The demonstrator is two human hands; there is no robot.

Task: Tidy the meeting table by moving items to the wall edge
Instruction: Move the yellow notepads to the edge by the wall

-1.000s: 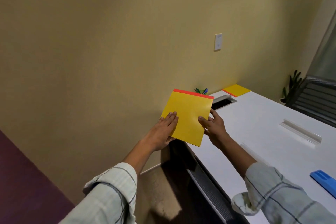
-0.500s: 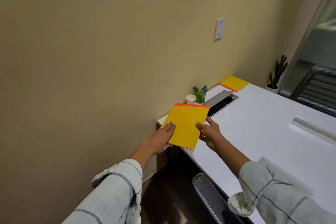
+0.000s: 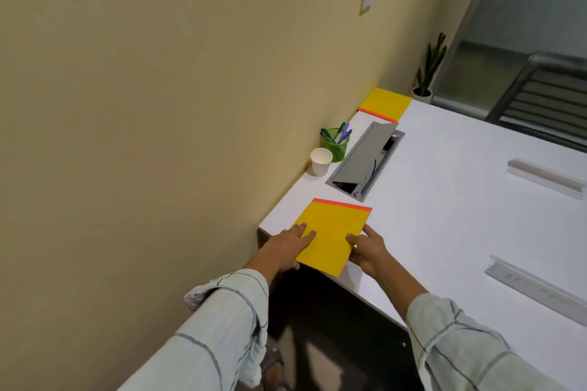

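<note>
The flat yellow notepad with an orange-red strip along its far edge point(image 3: 330, 236) lies low over the near corner of the white meeting table point(image 3: 444, 219), its near edge overhanging the table's front edge, held between both hands. The left hand point(image 3: 286, 247) lies with fingers extended flat on the pad's left side, palm just off its edge; whether a thumb is tucked beneath cannot be told. The right hand point(image 3: 365, 249) pinches the pad's right edge, thumb on top and fingers curled under. The step in hand looks like setting this pad down by the beige wall point(image 3: 158, 105), which runs just left of the left hand. To do it well, I would slide the pad forward off the overhang until all of it rests on the tabletop, then nudge it left so its long side sits parallel to the wall. Ahead of the hands stand a white paper cup point(image 3: 321, 161) and a green mesh pen holder point(image 3: 335, 144) against the wall, with an open grey cable hatch point(image 3: 365, 162) just right of them; the pad should stop short of all three. Further ahead, a second yellow notepad point(image 3: 386, 104) already lies at the wall edge.
</note>
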